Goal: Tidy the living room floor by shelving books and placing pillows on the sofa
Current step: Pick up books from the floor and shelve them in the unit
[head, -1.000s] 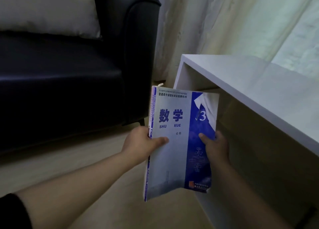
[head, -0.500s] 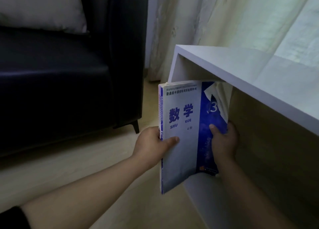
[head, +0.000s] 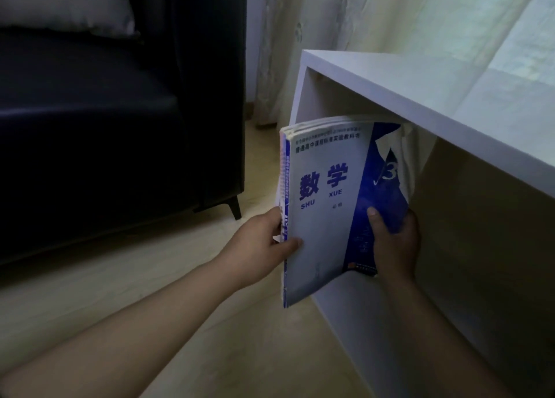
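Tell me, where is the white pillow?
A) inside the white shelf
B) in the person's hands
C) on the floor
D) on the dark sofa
D: the white pillow lies on the dark sofa, while the left hand and right hand grip the stack of books.

Pale wood floor [head: 150,292] meets cream curtains [head: 390,22] glowing with daylight, a dark sofa [head: 90,127] standing at left.

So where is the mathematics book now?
Head view, centre-right: left hand and right hand hold the book at the white shelf's open front, right of the sofa.
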`<state>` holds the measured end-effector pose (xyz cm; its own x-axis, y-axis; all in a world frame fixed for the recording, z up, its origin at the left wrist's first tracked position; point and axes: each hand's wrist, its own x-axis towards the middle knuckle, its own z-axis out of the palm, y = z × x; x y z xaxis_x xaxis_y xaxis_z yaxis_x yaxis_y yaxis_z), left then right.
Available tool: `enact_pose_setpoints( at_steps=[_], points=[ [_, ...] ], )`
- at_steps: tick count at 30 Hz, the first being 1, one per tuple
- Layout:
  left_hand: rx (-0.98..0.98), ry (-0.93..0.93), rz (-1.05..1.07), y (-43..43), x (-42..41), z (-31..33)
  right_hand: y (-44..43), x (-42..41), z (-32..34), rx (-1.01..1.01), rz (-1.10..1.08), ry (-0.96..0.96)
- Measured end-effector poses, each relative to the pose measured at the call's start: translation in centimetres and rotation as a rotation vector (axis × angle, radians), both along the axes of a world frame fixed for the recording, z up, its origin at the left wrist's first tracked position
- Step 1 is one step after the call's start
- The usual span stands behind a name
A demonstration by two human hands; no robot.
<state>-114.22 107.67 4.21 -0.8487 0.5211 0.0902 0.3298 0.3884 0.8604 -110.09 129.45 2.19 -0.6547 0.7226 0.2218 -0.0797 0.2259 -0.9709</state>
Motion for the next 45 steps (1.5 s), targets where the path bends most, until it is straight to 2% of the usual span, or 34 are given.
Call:
enact_pose_setpoints(
  at_steps=[6,9,14,18,24,30,38,45],
  points=[
    [-0.087,0.099,-0.084,0.6,0.4,0.3,-1.3,3.8,-2.8,-0.015,-0.043,-0.151],
    [-0.113,0.138,-0.09,0.7,0.4,0.3,-2.2,5.6,-5.1,0.01,0.073,-0.136],
    [-0.099,0.097,-0.08,0.7,0.0,0.4,-3.6,5.9,-7.7,0.166,0.325,-0.338],
    [-0.058,0.055,-0.067,0.7,-0.8,0.5,-3.2,4.6,-8.6,0.226,0.32,-0.445],
    [-0.025,-0.047,-0.034,0.9,-2.1,0.4,-3.3,2.8,-9.1,0.425,0.31,-0.577],
    [0.003,-0.027,-0.02,2.3,-3.1,0.7,-2.4,0.6,-9.4,0.446,0.255,-0.609],
    [-0.077,0.125,-0.062,4.7,-4.3,1.2,-0.4,-1.5,-9.2,0.531,0.186,-0.595],
    [-0.094,0.16,-0.087,6.4,-6.2,1.5,1.4,-4.0,-9.2,0.614,0.143,-0.601]
  ],
)
